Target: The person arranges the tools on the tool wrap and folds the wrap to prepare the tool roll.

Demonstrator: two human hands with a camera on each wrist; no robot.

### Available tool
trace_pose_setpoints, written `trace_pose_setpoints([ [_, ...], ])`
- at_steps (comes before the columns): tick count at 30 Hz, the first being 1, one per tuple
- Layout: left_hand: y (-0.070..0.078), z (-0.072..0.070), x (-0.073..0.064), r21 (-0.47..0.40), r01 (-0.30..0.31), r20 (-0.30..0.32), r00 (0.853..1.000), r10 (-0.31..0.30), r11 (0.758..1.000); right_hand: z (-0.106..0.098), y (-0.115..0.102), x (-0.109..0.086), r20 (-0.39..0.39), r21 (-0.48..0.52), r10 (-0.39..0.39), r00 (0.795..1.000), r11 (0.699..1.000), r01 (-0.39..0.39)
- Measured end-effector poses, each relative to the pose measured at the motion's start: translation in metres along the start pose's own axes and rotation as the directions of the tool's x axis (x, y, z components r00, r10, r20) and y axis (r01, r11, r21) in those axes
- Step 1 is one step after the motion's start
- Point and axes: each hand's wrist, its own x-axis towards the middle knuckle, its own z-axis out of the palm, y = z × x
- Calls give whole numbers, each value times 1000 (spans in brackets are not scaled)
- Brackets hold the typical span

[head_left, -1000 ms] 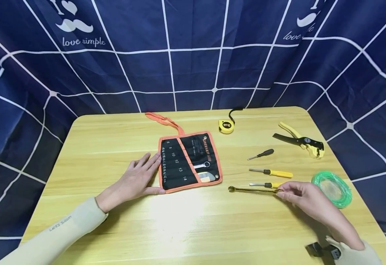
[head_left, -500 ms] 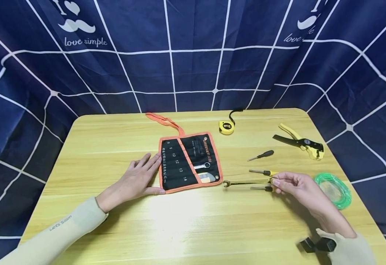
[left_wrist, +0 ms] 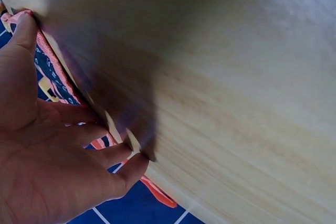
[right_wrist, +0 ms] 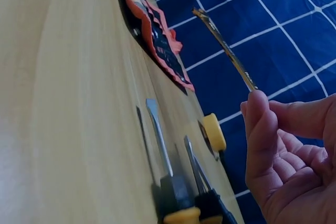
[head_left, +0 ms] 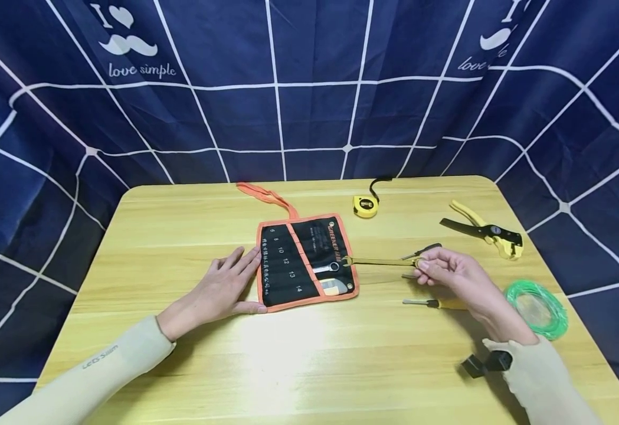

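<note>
A black tool pouch with orange trim (head_left: 282, 265) lies flat on the table, a silver wrench (head_left: 326, 268) and a utility knife (head_left: 334, 287) showing in its pockets. My left hand (head_left: 219, 289) rests on the pouch's left edge, fingers spread and straight. Between thumb and fingertips my right hand (head_left: 455, 277) pinches one end of a brass-coloured wrench (head_left: 383, 261). Its open end hangs over the pouch's right edge. In the right wrist view the same wrench (right_wrist: 226, 48) is raised clear of the table.
Beneath and beside my right hand lie a yellow-handled screwdriver (head_left: 431, 303) and a black screwdriver (head_left: 430, 249), with another shaft partly hidden. Further right are a green wire coil (head_left: 536, 310) and yellow-black pliers (head_left: 490, 233). A yellow tape measure (head_left: 365, 206) sits at the back.
My right hand has lifted the brass-coloured wrench and carried it left and away from me, from beside the screwdrivers to over the pouch's right edge. The left hand stays put.
</note>
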Motion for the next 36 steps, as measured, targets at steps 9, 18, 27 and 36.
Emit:
trace_pose_setpoints([
  [9, 1, 0, 0, -2, 10, 11, 1000, -10, 1000, 14, -2, 21, 10, 14, 30, 1000, 999, -30],
  [18, 0, 2, 0, 1, 3, 5, 1000, -3, 1000, 25, -6, 40, 12, -31, 108, 994, 994, -108],
  [27, -4, 7, -1, 0, -7, -19, 1000, 7, 1000, 43, -12, 60, 5, -75, 131, 991, 989, -130],
  [36, -6, -2, 4, -10, -9, 45, 999, 9, 1000, 56, -12, 77, 1, -104, 161, 987, 982, -160],
])
